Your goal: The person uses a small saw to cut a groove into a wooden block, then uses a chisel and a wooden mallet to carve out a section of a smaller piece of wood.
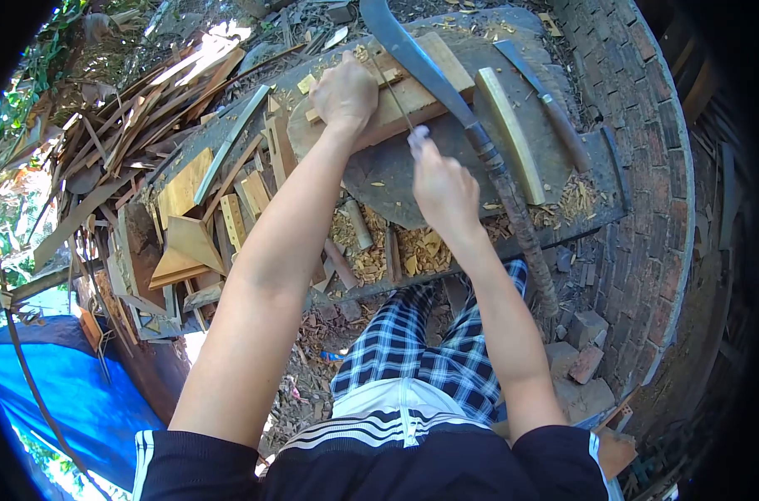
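Observation:
My left hand (346, 93) is closed over a small wooden strip (389, 78), pressing it onto a thick wooden block (446, 67). Both ends of the strip show beside my fist. In my right hand (446, 190) is the pale, wrapped-looking handle of a thin metal tool (393, 93), perhaps a file. Its narrow shaft runs up across the block and meets the strip just right of my left hand. Its exact kind is hard to make out. Close to my right hand lies a long-handled machete (429, 73) with a curved tip.
Right of the machete lie a squared wooden stick (511, 134) and a chisel-like tool (555, 113) on the bench (592, 154). Wood shavings (576, 200) lie scattered. Cut wood pieces (187, 250) crowd the left side, near a blue tarp (70, 392). A brick wall (647, 184) curves along the right.

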`<action>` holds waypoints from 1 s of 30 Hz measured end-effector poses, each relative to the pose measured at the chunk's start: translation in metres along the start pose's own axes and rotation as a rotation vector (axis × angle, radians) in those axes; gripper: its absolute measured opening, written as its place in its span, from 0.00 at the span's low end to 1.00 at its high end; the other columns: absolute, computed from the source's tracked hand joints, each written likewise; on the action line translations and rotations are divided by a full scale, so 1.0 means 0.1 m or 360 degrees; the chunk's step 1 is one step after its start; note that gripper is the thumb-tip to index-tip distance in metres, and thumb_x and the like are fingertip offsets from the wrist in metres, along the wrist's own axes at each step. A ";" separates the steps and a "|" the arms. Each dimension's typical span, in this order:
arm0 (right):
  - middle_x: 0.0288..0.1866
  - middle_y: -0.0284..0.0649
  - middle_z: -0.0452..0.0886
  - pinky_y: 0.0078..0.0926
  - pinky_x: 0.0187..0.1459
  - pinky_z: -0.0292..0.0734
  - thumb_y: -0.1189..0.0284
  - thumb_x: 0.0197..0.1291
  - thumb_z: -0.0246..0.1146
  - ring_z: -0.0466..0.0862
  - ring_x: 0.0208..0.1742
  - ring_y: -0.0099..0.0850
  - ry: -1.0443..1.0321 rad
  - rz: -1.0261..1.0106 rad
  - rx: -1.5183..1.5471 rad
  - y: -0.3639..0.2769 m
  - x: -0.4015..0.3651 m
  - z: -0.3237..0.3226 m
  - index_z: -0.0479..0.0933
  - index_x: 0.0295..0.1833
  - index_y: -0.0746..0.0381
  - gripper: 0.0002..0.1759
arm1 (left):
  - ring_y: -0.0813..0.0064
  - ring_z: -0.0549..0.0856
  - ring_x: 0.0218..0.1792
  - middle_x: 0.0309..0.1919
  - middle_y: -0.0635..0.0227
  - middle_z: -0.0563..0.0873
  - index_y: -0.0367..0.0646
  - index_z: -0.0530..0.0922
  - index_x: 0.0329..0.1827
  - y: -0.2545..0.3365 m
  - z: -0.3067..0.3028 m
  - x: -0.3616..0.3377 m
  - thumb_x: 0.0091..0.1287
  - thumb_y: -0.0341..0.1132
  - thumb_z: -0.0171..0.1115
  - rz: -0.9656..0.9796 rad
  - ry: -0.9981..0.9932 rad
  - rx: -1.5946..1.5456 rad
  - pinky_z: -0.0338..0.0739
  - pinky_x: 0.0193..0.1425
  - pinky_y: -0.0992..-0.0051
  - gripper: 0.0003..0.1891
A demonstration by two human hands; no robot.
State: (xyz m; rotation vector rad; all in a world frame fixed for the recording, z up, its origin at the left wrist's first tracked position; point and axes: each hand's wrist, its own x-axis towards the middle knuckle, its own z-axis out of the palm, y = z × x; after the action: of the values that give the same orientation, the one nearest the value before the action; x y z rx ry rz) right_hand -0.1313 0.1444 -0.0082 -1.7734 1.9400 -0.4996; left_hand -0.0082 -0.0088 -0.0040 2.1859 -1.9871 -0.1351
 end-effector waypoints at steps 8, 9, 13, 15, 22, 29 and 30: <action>0.33 0.60 0.84 0.55 0.41 0.80 0.66 0.71 0.50 0.85 0.39 0.56 0.0020 -0.0004 -0.0025 -0.16 0.45 0.07 0.75 0.57 0.59 0.16 | 0.47 0.87 0.46 0.41 0.48 0.88 0.44 0.80 0.54 0.01 -0.02 0.00 0.71 0.39 0.41 -0.0006 -0.0038 -0.0023 0.77 0.53 0.54 0.19; 0.33 0.60 0.84 0.55 0.41 0.80 0.67 0.71 0.50 0.85 0.38 0.56 0.0059 -0.0031 0.0089 -0.16 0.36 0.00 0.75 0.56 0.61 0.15 | 0.47 0.87 0.46 0.41 0.48 0.88 0.44 0.80 0.53 0.01 -0.02 0.00 0.71 0.39 0.41 -0.0014 -0.0052 -0.0029 0.77 0.53 0.55 0.19; 0.33 0.59 0.84 0.55 0.42 0.80 0.69 0.70 0.51 0.85 0.39 0.56 -0.0218 0.0122 -0.0072 -0.01 -0.17 -0.13 0.74 0.57 0.61 0.15 | 0.47 0.86 0.46 0.41 0.48 0.88 0.44 0.81 0.53 -0.02 0.01 0.01 0.71 0.40 0.41 -0.0018 0.0000 -0.0015 0.77 0.53 0.55 0.20; 0.34 0.58 0.84 0.55 0.43 0.80 0.69 0.70 0.51 0.85 0.40 0.57 -0.0054 -0.0014 0.0062 -0.01 -0.02 -0.04 0.74 0.58 0.60 0.15 | 0.47 0.86 0.46 0.41 0.48 0.88 0.44 0.81 0.54 -0.01 0.00 0.01 0.71 0.39 0.41 0.0003 -0.0040 0.0001 0.77 0.53 0.55 0.20; 0.35 0.58 0.84 0.57 0.41 0.79 0.66 0.72 0.48 0.85 0.39 0.57 0.0073 -0.0067 0.0202 0.02 -0.05 -0.04 0.74 0.59 0.58 0.17 | 0.46 0.87 0.45 0.39 0.47 0.88 0.43 0.81 0.50 -0.02 0.02 0.02 0.71 0.39 0.41 0.0003 0.0023 -0.0017 0.77 0.52 0.54 0.19; 0.31 0.55 0.85 0.53 0.37 0.81 0.68 0.69 0.51 0.87 0.35 0.54 0.0175 -0.0156 0.0105 -0.08 0.33 0.02 0.74 0.54 0.62 0.14 | 0.47 0.87 0.45 0.39 0.47 0.88 0.44 0.80 0.52 0.00 -0.01 0.03 0.70 0.40 0.42 0.0005 -0.0010 -0.0029 0.77 0.53 0.54 0.19; 0.31 0.55 0.85 0.52 0.37 0.82 0.69 0.68 0.51 0.87 0.35 0.54 0.0145 -0.0125 0.0078 -0.10 0.33 0.02 0.74 0.52 0.63 0.13 | 0.47 0.87 0.45 0.39 0.48 0.88 0.44 0.80 0.52 0.00 -0.01 0.01 0.70 0.40 0.42 -0.0009 -0.0034 -0.0025 0.77 0.53 0.54 0.19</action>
State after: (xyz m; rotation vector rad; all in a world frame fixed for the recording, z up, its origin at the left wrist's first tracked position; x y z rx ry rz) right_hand -0.1239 0.1102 -0.0070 -1.8306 1.9065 -0.6599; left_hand -0.0078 -0.0098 -0.0034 2.1899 -1.9843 -0.1747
